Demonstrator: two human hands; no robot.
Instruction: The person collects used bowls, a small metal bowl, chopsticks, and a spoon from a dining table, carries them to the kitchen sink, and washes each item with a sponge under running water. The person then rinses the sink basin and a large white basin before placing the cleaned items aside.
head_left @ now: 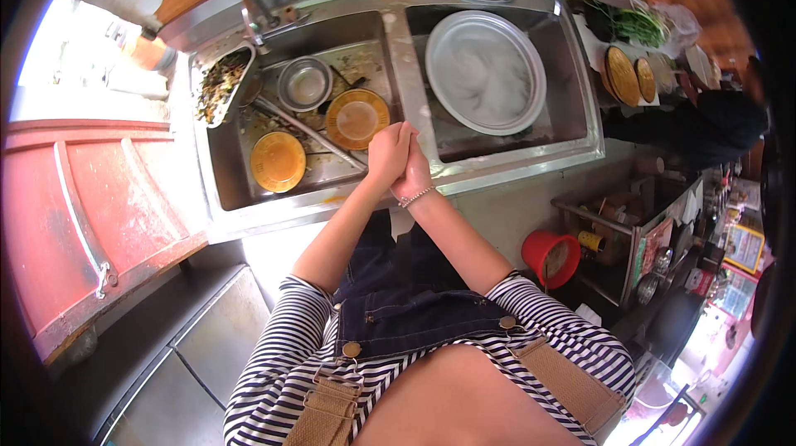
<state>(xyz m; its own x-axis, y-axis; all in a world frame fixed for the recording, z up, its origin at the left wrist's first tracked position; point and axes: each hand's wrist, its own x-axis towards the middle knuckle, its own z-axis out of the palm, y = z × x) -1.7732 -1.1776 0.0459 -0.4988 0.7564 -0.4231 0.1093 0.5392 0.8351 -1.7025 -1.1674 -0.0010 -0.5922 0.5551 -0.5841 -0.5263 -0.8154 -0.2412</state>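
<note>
My left hand (387, 152) and my right hand (414, 174) are clasped together above the divider at the front of a double steel sink (477, 166). The left lies over the right, its fingers folded against it; most of the right hand's fingers are hidden. A beaded bracelet (416, 196) circles my right wrist. Just beyond the left hand, an orange-rimmed plate (333, 120) lies in the left basin. A smaller orange plate (278, 162), a metal bowl (304, 84) and a long metal-handled utensil (319, 138) are there too. In the right basin sits a large round basin (486, 127) of cloudy, foamy water.
A strainer (249, 60) of food scraps stands at the sink's left corner. Faucets (259, 21) rise behind both basins. To the right are a red bucket (550, 259), a metal rack (630, 268), greens (643, 25) and a person in dark clothes (705, 127). A red panel (95, 214) borders the left.
</note>
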